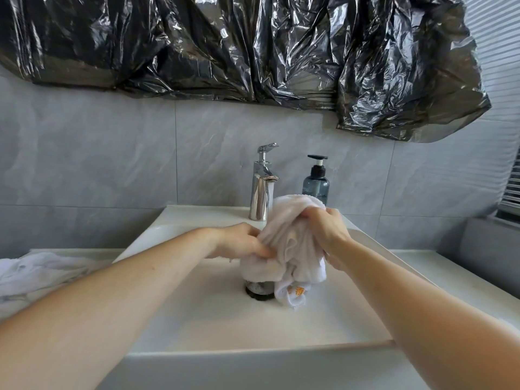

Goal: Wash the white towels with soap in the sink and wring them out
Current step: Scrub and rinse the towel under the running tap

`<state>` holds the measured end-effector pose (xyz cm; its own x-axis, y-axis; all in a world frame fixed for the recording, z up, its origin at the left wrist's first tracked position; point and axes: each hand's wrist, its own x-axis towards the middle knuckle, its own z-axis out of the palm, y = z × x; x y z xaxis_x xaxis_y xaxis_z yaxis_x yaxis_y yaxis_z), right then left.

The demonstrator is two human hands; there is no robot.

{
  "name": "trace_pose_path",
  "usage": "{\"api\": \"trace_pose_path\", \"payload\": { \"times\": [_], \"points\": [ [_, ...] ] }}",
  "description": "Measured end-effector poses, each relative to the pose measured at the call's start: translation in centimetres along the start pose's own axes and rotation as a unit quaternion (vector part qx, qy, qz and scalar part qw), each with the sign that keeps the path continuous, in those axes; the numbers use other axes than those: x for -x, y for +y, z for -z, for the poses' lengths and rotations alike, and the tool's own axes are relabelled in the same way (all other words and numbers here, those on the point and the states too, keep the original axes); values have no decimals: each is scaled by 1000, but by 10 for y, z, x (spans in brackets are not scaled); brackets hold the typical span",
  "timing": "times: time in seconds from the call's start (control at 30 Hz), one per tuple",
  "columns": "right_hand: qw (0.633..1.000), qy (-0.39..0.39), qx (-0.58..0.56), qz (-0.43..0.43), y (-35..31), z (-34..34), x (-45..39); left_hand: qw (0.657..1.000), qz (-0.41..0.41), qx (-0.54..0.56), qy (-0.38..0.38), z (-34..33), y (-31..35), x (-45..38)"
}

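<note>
White towels: two; one bunched towel above the drain in the sink, a second towel on the counter at left.
Hands: two; left hand and right hand both clench the bunched towel.
Marking: small orange motif, unreadable.
Soap bottle: one, label illegible.
Tap: one, chrome.
Black plastic sheet: one.

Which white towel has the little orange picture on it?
The towel that both hands grip over the sink: an orange mark shows on its hanging end. The other towel, on the counter at left, shows none.
</note>
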<state>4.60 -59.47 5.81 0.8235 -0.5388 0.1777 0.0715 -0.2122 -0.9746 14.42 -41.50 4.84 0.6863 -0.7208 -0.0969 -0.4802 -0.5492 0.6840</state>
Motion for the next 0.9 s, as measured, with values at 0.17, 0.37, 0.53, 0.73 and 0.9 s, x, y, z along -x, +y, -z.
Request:
{"api": "trace_pose_path", "payload": {
  "times": [0.17, 0.37, 0.53, 0.73, 0.9],
  "points": [
    [996, 44, 60, 52, 2, 3, -3, 976, -47, 138, 162, 5, 7, -5],
    [982, -86, 168, 19, 3, -5, 6, 946, -16, 261, 189, 10, 9, 0],
    [983, -66, 169, 18, 5, -7, 5, 935, -33, 349, 45, 15, 13, 1],
    [999, 36, 33, 12, -1, 5, 1, 961, -37, 164, 218, 5, 10, -12],
    [998, 56, 22, 12, -3, 1, 1, 947, -107, -37, 301, 4, 15, -6]
  ]
}}
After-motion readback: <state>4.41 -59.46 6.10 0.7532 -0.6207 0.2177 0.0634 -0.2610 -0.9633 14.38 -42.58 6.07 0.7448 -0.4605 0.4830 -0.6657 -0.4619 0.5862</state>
